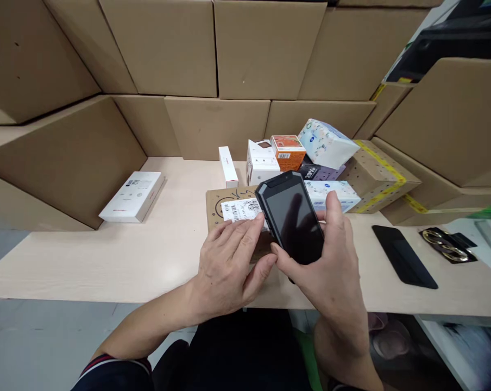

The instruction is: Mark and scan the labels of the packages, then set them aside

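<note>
My right hand (327, 266) grips a black rugged smartphone (293, 217), tilted, with its dark screen facing up at me. The thumb lies at the lower edge and the fingers wrap the right side. Beside the phone's left edge is my left hand (233, 260), its fingers stretched out and the thumb apart. Its fingertips come up to the phone's side; whether they touch it I cannot tell. Below the phone lies a brown cardboard box (215, 202) with a white barcode label (241, 209), partly hidden by my hands.
A flat white box (133, 196) lies at left. Farther back stand a slim white box (228, 167), a white box (262, 163), an orange box (288, 153) and a tissue pack (326, 143). A black phone-like slab (404, 256) lies at right. Cardboard walls enclose the table.
</note>
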The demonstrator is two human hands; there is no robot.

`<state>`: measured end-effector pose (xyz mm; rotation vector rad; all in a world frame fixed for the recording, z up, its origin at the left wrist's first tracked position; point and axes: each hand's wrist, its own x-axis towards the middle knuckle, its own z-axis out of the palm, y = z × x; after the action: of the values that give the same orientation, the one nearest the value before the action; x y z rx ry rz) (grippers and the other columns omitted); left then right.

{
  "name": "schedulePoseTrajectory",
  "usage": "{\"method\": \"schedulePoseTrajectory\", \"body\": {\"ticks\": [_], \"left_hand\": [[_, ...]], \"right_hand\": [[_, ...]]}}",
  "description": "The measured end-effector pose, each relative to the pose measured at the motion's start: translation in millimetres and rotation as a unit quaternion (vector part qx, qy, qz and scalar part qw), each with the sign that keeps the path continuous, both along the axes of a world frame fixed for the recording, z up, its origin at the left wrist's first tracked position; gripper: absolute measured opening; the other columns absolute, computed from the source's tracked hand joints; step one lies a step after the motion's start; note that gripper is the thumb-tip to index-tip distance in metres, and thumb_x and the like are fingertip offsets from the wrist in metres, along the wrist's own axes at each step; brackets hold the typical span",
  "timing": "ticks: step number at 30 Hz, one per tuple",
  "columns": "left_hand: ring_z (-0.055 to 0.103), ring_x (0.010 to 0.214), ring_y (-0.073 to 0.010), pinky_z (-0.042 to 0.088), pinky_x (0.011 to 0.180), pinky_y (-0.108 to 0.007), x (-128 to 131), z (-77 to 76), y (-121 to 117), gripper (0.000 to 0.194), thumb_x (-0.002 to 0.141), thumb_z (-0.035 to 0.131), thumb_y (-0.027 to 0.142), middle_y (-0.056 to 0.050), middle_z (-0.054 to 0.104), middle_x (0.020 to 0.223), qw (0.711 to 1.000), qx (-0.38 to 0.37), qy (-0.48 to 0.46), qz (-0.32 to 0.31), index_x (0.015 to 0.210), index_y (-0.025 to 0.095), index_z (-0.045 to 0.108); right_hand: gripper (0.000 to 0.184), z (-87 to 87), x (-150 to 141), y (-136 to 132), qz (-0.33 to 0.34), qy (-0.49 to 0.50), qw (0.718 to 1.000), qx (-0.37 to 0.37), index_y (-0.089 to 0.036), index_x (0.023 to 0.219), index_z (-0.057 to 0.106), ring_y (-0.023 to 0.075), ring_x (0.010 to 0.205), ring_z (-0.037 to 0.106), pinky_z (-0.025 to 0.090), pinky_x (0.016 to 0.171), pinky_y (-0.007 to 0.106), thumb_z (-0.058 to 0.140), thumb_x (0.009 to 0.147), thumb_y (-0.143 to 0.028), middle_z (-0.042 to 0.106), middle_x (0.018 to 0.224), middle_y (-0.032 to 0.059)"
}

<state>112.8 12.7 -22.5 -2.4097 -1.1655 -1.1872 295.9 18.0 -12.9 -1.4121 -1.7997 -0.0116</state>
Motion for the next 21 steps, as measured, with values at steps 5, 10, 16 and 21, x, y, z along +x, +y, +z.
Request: {"method": "schedulePoseTrajectory", "body": {"ticks": [5,10,16,21], "left_hand": [[0.070,0.111,-0.0275,0.052,0.093,-0.043,1.7,1.5,0.7,0.052,0.098,0.057,0.030,-0.017,0.074,0.120,1.000,0.003,-0.001,0.001,0.142,0.003,0.049],[0.070,0.107,-0.0292,0.051,0.089,-0.045,2.6,2.0,1.5,0.051,0.098,0.057,0.030,-0.019,0.074,0.118,1.000,0.001,0.007,0.006,0.138,-0.001,0.052],[0.069,0.103,-0.0273,0.051,0.089,-0.044,-0.8,2.0,1.4,0.050,0.097,0.058,0.029,-0.019,0.073,0.114,1.000,-0.003,-0.003,-0.005,0.137,0.000,0.054],[0.069,0.101,-0.0262,0.050,0.087,-0.043,-1.9,1.1,2.4,0.051,0.098,0.056,0.029,-0.017,0.073,0.112,1.000,-0.007,-0.007,-0.005,0.140,0.001,0.052]], "right_hand": [[0.108,-1.6,-1.1,2.1,-0.014,-0.020,1.000,0.006,-0.022,0.163,0.010,0.0339,0.123,0.056,0.055,0.094,0.054,0.074,0.080,-0.047,0.051,0.142,0.0176],[0.107,-2.1,-1.2,5.5,-0.012,-0.038,0.999,0.018,-0.021,0.164,0.011,0.0343,0.122,0.057,0.055,0.094,0.055,0.073,0.081,-0.049,0.054,0.138,0.0181],[0.107,-1.6,0.9,9.1,0.007,-0.041,0.999,0.033,-0.022,0.164,0.011,0.0330,0.124,0.056,0.058,0.091,0.051,0.073,0.080,-0.048,0.049,0.148,0.0178],[0.110,-1.0,3.5,11.8,0.017,-0.035,0.999,0.028,-0.020,0.163,0.013,0.0322,0.121,0.057,0.058,0.091,0.051,0.075,0.078,-0.050,0.053,0.144,0.0184]]}}
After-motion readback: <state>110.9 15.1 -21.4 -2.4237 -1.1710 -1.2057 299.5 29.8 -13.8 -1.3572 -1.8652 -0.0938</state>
